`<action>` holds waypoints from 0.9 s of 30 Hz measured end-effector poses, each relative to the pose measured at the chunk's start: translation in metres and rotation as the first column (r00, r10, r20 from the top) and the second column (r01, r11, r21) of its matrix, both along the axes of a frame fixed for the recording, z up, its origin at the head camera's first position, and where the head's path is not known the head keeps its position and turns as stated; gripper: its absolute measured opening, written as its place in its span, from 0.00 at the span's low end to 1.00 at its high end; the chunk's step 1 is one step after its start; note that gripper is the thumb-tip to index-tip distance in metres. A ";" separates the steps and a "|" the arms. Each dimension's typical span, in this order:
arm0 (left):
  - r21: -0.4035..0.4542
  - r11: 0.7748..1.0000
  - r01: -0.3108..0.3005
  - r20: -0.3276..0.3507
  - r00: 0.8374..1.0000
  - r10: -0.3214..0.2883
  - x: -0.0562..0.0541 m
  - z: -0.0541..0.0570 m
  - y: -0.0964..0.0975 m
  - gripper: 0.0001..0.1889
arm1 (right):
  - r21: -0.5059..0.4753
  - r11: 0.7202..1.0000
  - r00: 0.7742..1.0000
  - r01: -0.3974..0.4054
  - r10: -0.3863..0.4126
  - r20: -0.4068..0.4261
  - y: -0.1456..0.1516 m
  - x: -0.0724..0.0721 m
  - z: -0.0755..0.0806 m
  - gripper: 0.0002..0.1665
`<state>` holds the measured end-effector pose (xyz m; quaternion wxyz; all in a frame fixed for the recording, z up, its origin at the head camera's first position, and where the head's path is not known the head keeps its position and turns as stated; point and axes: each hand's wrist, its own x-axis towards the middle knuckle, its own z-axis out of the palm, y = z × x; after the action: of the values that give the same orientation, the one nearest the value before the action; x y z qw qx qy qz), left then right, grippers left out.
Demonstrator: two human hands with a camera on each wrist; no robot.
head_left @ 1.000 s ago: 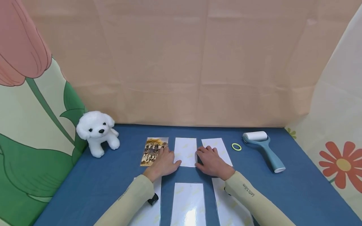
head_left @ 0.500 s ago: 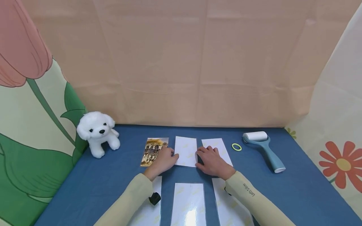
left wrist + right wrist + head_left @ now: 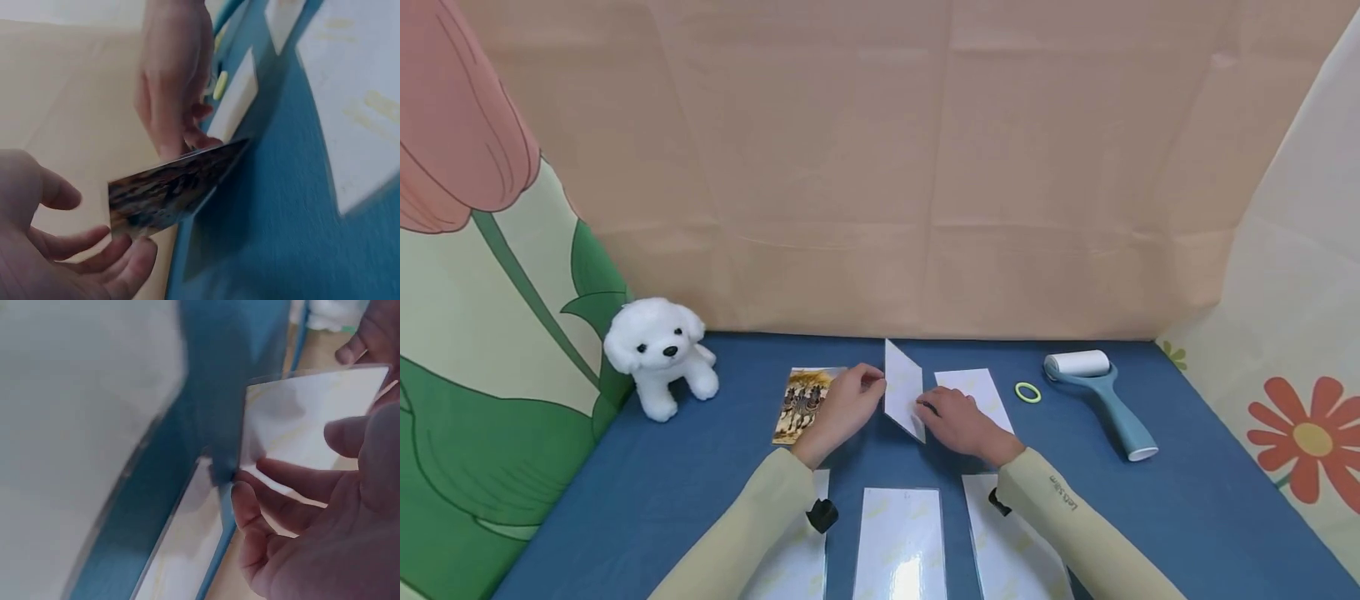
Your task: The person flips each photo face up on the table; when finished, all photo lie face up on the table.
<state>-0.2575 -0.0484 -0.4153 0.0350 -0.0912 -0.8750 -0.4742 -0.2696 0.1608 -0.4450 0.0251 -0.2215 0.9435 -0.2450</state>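
Observation:
The middle back-row card (image 3: 903, 390) stands tilted on edge, its white back facing right in the head view. Its glossy side in the left wrist view bears a dark picture (image 3: 165, 197). My left hand (image 3: 850, 398) is at the raised left edge; its fingertips (image 3: 147, 247) touch the lower picture side, with the thumb apart from it. At the other edge is my right hand (image 3: 957, 423), its fingertips (image 3: 265, 467) against or close to the white back (image 3: 300, 419). A zebra picture card (image 3: 801, 406) lies left, and a white-backed card (image 3: 977, 392) right.
Larger white sheets (image 3: 901, 533) lie in a front row, partly under both forearms. A white plush dog (image 3: 658, 350) sits at left. A yellow-green ring (image 3: 1027, 384) and a blue-handled lint roller (image 3: 1105, 396) lie at right on the blue cloth (image 3: 1195, 508).
The middle card has swung up from flat, its left edge rising with my left hand, which moved up and right. My right hand has stayed by its right edge, shifting slightly.

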 end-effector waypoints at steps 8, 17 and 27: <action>0.137 0.977 0.162 0.065 0.983 -0.172 -0.003 -0.001 0.017 0.19 | -0.226 0.960 0.927 0.166 -0.074 0.367 0.005 0.004 0.019 0.34; 0.036 0.954 0.297 0.103 0.949 -0.299 -0.002 -0.011 0.032 0.24 | -0.389 0.885 0.846 0.257 -0.011 0.533 0.022 0.000 0.025 0.46; -0.035 0.930 0.367 0.137 0.923 -0.359 -0.002 -0.026 0.040 0.23 | -0.525 0.810 0.850 0.262 0.064 0.523 0.037 -0.003 0.022 0.39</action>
<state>-0.2591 -0.0081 -0.4410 -0.1125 -0.2221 -0.8571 -0.4509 -0.2730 0.1981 -0.4226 0.1961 -0.0929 0.7919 -0.5709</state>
